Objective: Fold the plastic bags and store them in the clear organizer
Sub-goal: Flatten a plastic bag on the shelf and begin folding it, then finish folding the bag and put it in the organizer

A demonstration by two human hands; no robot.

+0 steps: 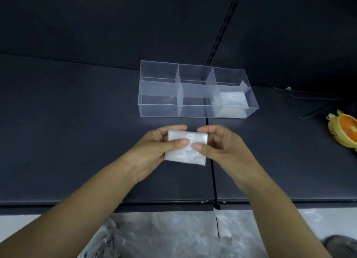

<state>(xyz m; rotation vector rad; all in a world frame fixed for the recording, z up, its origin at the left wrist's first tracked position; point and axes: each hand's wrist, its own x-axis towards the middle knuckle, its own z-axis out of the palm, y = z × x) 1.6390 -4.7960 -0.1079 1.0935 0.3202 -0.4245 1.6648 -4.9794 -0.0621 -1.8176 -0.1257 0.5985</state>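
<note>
Plastic bag (186, 149): folded into a small square, held just above the dark shelf (77, 122), near the clear organizer (158, 110).
Left hand (156, 149): pinches the bag's left side.
Right hand (218, 143): pinches its right side.
Done: 1 stored bag (233, 101) lies in the near right compartment.
Left: this bag probably goes in next; the loose bags (164, 236) below wait unfolded.
Count: 2 folded bags, 6 compartments, 5 apparently empty.

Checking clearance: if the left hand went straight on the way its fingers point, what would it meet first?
Probably the right hand, whose fingertips sit just opposite the left hand across the folded plastic bag both pinch; depth is hard to judge.
</note>
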